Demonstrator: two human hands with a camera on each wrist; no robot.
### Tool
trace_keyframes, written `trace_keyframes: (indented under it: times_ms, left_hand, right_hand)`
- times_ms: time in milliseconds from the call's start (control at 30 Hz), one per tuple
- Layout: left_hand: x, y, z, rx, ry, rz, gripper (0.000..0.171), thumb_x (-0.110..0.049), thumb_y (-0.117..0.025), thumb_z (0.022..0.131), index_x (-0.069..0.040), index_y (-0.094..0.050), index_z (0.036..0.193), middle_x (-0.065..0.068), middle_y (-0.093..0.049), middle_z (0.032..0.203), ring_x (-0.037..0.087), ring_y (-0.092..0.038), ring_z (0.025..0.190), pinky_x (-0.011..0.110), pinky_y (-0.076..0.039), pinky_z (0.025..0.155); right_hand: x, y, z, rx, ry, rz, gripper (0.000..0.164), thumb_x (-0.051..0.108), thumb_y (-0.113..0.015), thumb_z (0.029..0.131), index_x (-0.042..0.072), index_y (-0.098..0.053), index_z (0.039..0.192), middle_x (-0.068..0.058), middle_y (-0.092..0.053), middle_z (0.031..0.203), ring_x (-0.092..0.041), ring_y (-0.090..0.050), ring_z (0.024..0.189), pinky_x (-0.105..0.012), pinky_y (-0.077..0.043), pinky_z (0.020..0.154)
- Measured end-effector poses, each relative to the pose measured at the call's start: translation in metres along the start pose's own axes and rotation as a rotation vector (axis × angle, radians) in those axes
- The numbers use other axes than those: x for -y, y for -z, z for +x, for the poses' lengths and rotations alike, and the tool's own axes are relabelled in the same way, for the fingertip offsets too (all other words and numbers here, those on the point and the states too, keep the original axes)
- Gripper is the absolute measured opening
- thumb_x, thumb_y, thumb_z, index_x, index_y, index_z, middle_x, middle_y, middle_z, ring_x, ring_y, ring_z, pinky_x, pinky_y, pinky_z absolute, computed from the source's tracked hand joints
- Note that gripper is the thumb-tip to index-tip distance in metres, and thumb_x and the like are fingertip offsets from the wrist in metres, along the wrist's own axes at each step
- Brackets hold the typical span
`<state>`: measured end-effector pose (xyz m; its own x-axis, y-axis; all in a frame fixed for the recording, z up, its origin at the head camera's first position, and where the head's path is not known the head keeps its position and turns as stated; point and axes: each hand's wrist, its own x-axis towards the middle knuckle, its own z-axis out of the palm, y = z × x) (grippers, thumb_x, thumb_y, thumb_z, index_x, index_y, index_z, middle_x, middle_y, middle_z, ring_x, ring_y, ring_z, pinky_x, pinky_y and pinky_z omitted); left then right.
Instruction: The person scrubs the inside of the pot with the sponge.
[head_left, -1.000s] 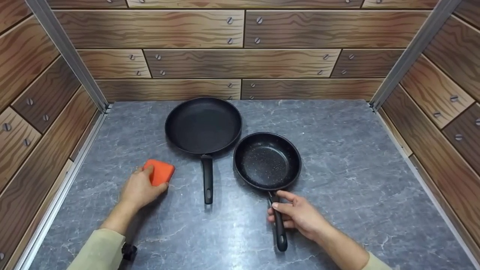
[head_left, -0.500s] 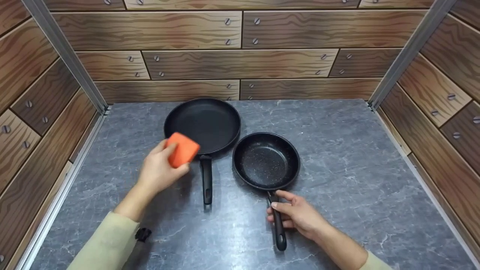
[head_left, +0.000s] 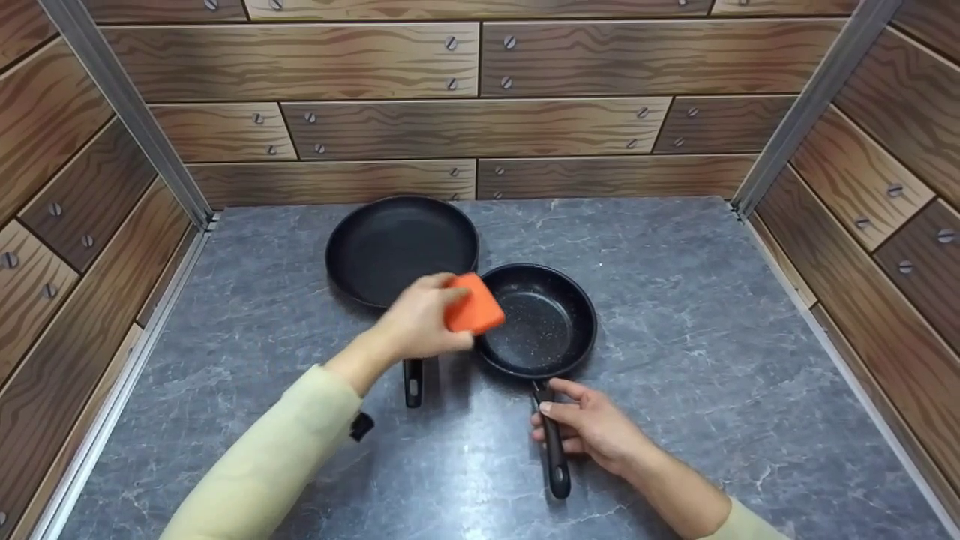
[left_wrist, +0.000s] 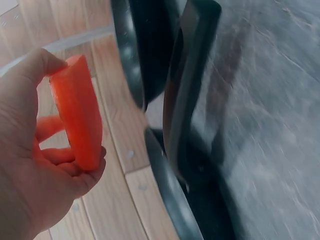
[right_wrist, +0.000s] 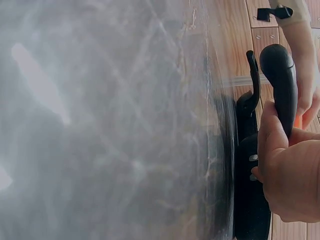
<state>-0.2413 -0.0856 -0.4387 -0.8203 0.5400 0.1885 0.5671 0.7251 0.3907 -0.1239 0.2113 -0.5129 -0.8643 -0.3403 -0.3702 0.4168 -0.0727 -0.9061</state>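
Note:
My left hand (head_left: 424,319) pinches an orange sponge (head_left: 476,304) between thumb and fingers, over the left rim of the smaller speckled frying pan (head_left: 544,322). In the left wrist view the sponge (left_wrist: 77,112) is held edge-on, raised above the pans. My right hand (head_left: 604,435) grips the smaller pan's black handle (head_left: 557,461), thumb on top and fingers underneath. In the right wrist view that handle (right_wrist: 280,80) sticks out past the curled fingers. Behind and to the left lies a larger black frying pan (head_left: 401,247), its handle partly hidden by my left hand.
Both pans rest on a grey marbled tabletop (head_left: 697,322), with their rims close together. Wood-patterned panels (head_left: 375,64) enclose the back and sides, joined by metal corner posts (head_left: 127,112). A small black device (head_left: 361,426) shows at my left wrist.
My left hand has lifted the sponge from the table at the left and carried it rightward, past the larger pan's handle to the smaller pan. The right hand keeps its grip on the handle.

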Motion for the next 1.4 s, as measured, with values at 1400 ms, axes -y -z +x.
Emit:
trace_keyframes:
  times_ms: [1400]
  left_hand:
    - [-0.028, -0.043, 0.032, 0.284, -0.187, 0.155, 0.037, -0.042, -0.077, 0.085, -0.013, -0.08, 0.108, 0.0, -0.062, 0.087, 0.019, -0.056, 0.081, 0.034, -0.05, 0.079]
  right_hand:
    - [0.0, 0.0, 0.0, 0.008, 0.009, 0.01, 0.082, 0.01, -0.062, 0.105, -0.01, -0.009, 0.164, -0.018, -0.075, 0.107, -0.021, -0.077, 0.089, -0.04, -0.062, 0.085]
